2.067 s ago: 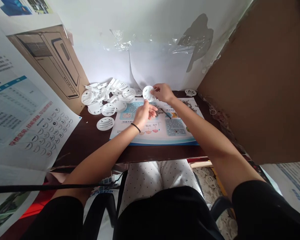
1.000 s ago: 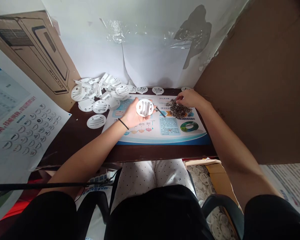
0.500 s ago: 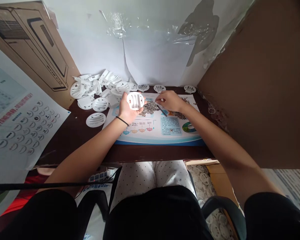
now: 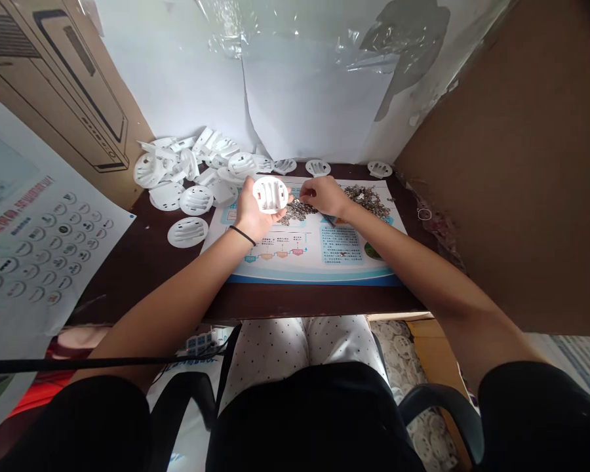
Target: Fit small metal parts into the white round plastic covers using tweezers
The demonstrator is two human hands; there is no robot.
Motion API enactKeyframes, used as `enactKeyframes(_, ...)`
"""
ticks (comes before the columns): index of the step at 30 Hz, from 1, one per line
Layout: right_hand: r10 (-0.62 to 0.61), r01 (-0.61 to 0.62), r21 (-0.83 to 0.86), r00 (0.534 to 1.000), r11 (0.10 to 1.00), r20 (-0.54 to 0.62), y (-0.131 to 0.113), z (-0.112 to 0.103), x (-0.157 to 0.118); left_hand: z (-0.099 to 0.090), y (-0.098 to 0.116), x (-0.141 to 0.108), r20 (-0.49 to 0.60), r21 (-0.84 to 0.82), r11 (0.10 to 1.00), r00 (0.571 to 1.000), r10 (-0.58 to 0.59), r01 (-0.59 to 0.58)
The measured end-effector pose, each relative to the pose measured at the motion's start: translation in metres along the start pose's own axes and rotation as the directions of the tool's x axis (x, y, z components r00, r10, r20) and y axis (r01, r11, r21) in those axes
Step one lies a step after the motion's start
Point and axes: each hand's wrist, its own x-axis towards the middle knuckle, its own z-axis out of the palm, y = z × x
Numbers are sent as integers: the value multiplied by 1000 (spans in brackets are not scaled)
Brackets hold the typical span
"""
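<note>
My left hand (image 4: 254,215) holds a round white plastic battery housing (image 4: 270,195) with its slotted side turned up toward me. Close by on the right, my right hand (image 4: 323,196) has its fingertips pinched together over a heap of small metal pieces (image 4: 299,211); whatever is between them is too small to make out. A dark thin tool (image 4: 328,219) lies partly beneath that hand. Another pile of small metal parts (image 4: 368,201) sits beyond the right wrist.
Many more white housings (image 4: 196,200) are heaped at the back left, with a few along the wall. A printed sheet (image 4: 275,269) covers the table's middle. Cardboard (image 4: 511,170) walls the right side. Below, a box of white discs (image 4: 403,360) stands beside the chair.
My right hand has shifted slightly left, nearer the housing in my left hand. The whole view has tilted slightly; the left hand keeps its hold.
</note>
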Motion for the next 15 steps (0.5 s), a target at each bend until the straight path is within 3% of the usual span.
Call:
enactKeyframes(5, -26, 35, 110, 996, 993, -83, 5, -10, -7, 6, 2, -10, 17, -71, 993, 995, -94, 95)
enactKeyframes(12, 64, -43, 194, 992, 980, -106, 10, -12, -15, 6, 0, -10, 66, -43, 992, 991, -116, 119)
enactKeyframes(15, 120, -83, 310, 987, 947, -102, 12, -10, -16, 7, 0, -11, 41, -39, 991, 991, -130, 132)
